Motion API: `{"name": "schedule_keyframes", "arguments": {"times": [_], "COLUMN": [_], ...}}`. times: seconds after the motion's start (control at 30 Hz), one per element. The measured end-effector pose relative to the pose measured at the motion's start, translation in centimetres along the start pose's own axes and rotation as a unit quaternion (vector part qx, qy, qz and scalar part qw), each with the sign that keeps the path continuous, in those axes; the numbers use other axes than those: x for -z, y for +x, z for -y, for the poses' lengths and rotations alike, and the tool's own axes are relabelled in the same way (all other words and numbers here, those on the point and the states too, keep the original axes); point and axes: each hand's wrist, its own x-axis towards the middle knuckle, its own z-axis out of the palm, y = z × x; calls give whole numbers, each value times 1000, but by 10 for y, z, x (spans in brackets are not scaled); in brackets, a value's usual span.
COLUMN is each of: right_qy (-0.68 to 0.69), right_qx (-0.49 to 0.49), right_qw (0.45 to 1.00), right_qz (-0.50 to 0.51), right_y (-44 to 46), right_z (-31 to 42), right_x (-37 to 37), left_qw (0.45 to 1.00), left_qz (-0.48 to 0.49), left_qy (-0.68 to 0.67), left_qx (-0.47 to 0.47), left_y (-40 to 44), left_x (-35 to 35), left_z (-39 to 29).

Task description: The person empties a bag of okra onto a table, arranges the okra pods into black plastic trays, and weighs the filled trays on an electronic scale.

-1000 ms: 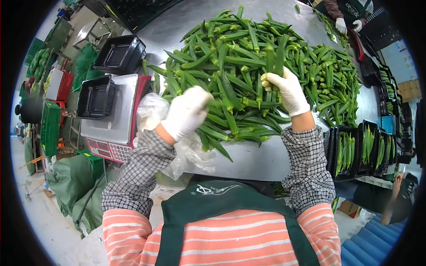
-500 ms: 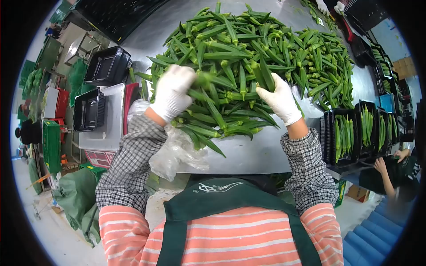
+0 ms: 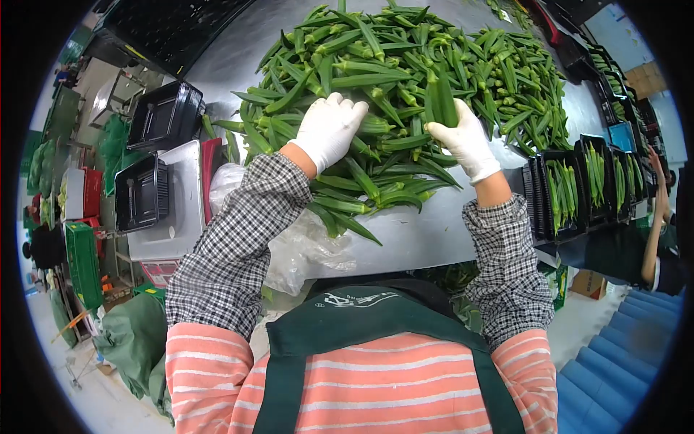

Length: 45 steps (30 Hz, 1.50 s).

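Note:
A large heap of green okra [image 3: 390, 69] covers much of the metal table. My left hand [image 3: 331, 132], in a white glove, is at the near left part of the heap with its fingers curled down among the pods. Its fingertips are hidden, so what they grip does not show. My right hand [image 3: 466, 145], also gloved in white, holds okra pods [image 3: 440, 100] upright between thumb and fingers at the near right of the heap. Loose pods lie below and between both hands.
Black trays [image 3: 561, 189] filled with okra stand in a row at the right. Empty black trays [image 3: 142, 192] sit at the left beside a metal surface [image 3: 184, 181]. A clear plastic bag [image 3: 296, 257] lies at the table's near edge. Another person's arm [image 3: 656, 224] shows at far right.
My left hand has moved right and onto the heap from its left side. My right hand still holds okra, now turned more upright. The co-worker's arm at right has risen.

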Motion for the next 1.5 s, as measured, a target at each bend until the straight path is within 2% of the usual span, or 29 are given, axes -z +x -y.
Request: {"name": "schedule_keyframes", "arguments": {"times": [0.03,0.13,0.17,0.2,0.27,0.3,0.33,0.4,0.47,0.5,0.57,0.6,0.63,0.67,0.73,0.83,0.93,1.0,1.1,1.17,1.2,1.27,1.4,1.47,1.5], "right_qy": [29,-65,-90,-200,-367,-393,-423,-471,-457,-451,-335,-272,-155,23,137,246,260,278,279,268,277,272,237,210,203], "right_qx": [8,42,89,105,210,284,307,285,271,264,130,60,129,87,-8,-80,-83,-76,-80,-73,-70,-74,-21,11,19], "right_qw": [999,997,992,974,906,874,852,835,847,853,933,959,973,992,989,966,962,958,956,957,952,946,922,912,902], "right_qz": [-13,3,-8,-29,-6,-31,-32,9,5,4,-35,-53,-113,-94,-49,20,12,16,31,77,107,163,305,351,380], "right_y": [-7,-17,-19,-22,-19,-17,-19,-21,-22,-24,-31,-35,-34,-38,-45,-48,-52,-55,-54,-48,-45,-38,-12,-1,5], "right_z": [0,-10,-15,-20,-27,-34,-36,-37,-34,-31,-17,-14,-17,-19,-17,-19,-17,-3,20,39,51,78,123,146,158], "right_x": [1,3,-5,-10,-22,-29,-35,-39,-34,-31,-27,-26,-29,-28,-24,-22,-28,-29,-30,-44,-57,-91,-183,-235,-260], "left_qw": [1000,1000,999,997,982,967,956,958,984,987,990,991,991,993,995,995,992,993,979,948,919,840,789,858,874], "left_qz": [3,8,-25,-55,-151,-213,-265,-240,-83,-53,-25,-25,-29,-21,-3,47,69,60,-29,-117,-128,-220,-268,-245,-264], "left_qy": [5,-10,-30,-50,-111,-141,-127,-156,-153,-133,-70,-29,2,3,5,5,-12,-41,-201,-285,-344,-439,-420,-263,-214], "left_qx": [-5,0,-16,-32,-11,1,13,0,-39,-77,-122,-129,-129,-119,-98,-87,-104,-98,-12,77,145,231,358,368,349], "left_y": [2,0,-4,-8,-16,-20,-26,-45,-64,-73,-86,-89,-87,-86,-83,-80,-79,-82,-95,-118,-133,-170,-253,-289,-306], "left_x": [-2,-3,-1,1,30,40,49,59,55,38,4,-8,-12,-14,-16,-17,-17,-7,48,84,106,124,170,173,165], "left_z": [2,16,24,31,33,37,38,32,14,7,-8,-15,-18,-21,-26,-24,-18,-17,-7,16,28,62,127,158,170]}}
